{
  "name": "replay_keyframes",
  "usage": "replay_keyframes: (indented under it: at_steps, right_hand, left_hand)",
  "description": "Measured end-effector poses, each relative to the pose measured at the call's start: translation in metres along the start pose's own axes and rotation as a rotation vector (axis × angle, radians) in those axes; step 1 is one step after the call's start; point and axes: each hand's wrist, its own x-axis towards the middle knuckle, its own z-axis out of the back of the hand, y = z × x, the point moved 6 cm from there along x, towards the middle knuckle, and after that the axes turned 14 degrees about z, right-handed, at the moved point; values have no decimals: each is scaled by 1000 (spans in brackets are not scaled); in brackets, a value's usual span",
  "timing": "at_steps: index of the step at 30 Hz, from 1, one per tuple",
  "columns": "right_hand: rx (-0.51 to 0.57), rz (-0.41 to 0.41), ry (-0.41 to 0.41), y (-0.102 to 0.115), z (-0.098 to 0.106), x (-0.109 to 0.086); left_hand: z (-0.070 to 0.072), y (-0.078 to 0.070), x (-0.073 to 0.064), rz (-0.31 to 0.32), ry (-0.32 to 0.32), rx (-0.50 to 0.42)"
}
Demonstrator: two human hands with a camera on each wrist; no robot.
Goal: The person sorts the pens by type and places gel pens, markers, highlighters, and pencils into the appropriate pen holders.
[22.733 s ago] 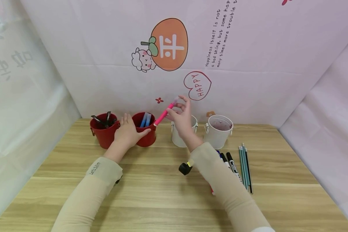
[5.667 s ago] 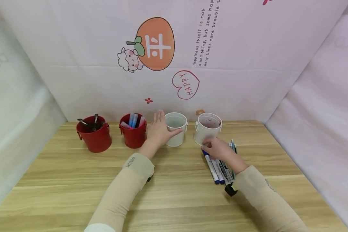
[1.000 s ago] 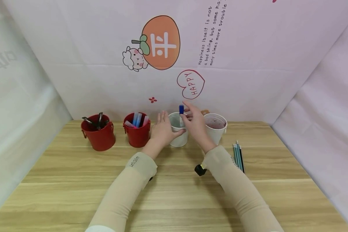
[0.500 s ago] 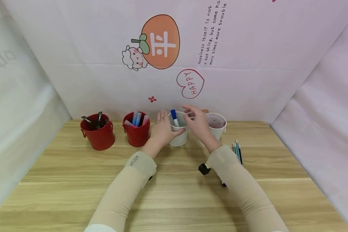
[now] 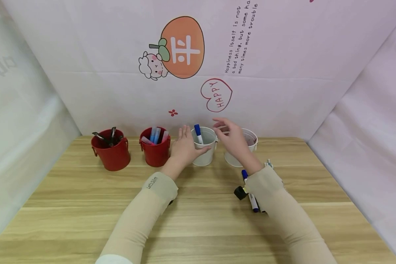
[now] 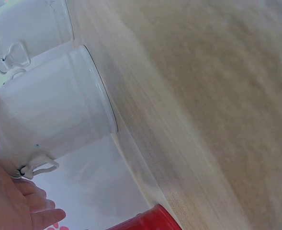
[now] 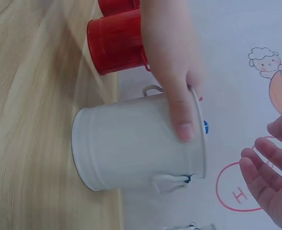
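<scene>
My left hand (image 5: 184, 148) rests against the left white bucket (image 5: 202, 159), fingers straight, thumb across its front near the rim. In the left wrist view its fingers lie by the bucket's handle lug. A blue-capped whiteboard marker (image 5: 198, 134) leans inside that bucket, cap end up. My right hand (image 5: 232, 137) hovers between the two white buckets, fingers loosely bent and holding nothing. Under the right forearm, more whiteboard markers (image 5: 252, 201) lie on the table, partly hidden by the sleeve.
The right white bucket (image 5: 231, 160) stands behind the right hand. To the left are a red bucket (image 5: 156, 157) with several felt-tip pens and another red bucket (image 5: 116, 159) with black-handled items. Pencils (image 5: 269, 163) show beyond the right sleeve. A printed cloth hangs behind.
The right hand has let go of the blue-capped marker inside the left white bucket and drawn back to the right. Earlier, it held a pink pen by the second red bucket. The left hand recently stays put.
</scene>
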Motion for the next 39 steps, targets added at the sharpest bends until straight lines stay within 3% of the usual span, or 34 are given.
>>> replay_keyframes:
  at_steps: [14,25,39]
  right_hand:
    - [-20,33,17,14,15,-15]
    - [1,27,39,3,29,-37]
    - [-71,-62,209,-17,31,-64]
  left_hand:
    - [0,1,-1,9,3,-19]
    - [-1,1,-1,-4,-12,-8]
    - [1,0,-2,0,12,-20]
